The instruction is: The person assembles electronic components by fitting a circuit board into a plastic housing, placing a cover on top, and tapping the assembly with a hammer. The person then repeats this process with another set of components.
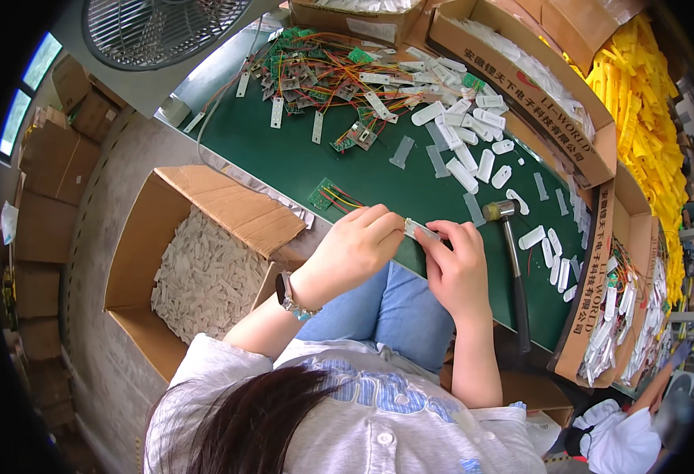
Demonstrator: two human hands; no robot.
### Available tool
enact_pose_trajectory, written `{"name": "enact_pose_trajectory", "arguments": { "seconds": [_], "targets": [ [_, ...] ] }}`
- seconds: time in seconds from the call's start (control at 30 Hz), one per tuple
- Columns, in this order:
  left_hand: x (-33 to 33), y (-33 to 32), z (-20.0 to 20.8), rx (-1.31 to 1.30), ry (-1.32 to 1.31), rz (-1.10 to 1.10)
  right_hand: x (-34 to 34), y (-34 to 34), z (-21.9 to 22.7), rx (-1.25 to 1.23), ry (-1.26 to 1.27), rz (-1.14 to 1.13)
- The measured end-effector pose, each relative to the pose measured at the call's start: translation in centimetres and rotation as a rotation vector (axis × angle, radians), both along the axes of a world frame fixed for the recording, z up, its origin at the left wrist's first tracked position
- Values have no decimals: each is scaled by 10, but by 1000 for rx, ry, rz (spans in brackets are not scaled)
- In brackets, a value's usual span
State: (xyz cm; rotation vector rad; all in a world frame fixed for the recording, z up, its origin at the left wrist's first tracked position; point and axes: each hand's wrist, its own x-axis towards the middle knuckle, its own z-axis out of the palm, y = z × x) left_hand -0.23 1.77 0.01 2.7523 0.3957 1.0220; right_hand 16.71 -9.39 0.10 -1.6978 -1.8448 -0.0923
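Note:
Near the table's front edge, my left hand (360,246) and my right hand (457,265) are closed on a short pale strip (420,229) from either end. Fingers cover much of the strip, so its exact kind is unclear. Just beyond my left hand a green circuit board (323,194) lies on the table, and red and yellow wires (343,197) run from it toward my left fingers. To the right of my right hand rests a hammer (514,272) with a dark handle, its head pointing away from me.
Wired boards (300,71) and white plastic shells (461,126) are heaped on the green table (268,158). Cardboard boxes (592,276) line its right side, beside yellow parts (635,95). An open carton (138,245) of pale pieces stands left; a fan (161,31) stands behind.

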Motion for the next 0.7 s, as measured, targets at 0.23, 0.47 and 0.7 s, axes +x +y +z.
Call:
{"name": "enact_pose_trajectory", "arguments": {
  "seconds": [0.23,0.47,0.7],
  "targets": [
    [-5,4,18,-112,176,-98,1,1,2,-2,17,6],
    [0,20,14,-251,62,-96,1,2,2,1,74,19],
    [7,37,2,-229,60,-271,2,2,3,8,82,14]
  ]
}}
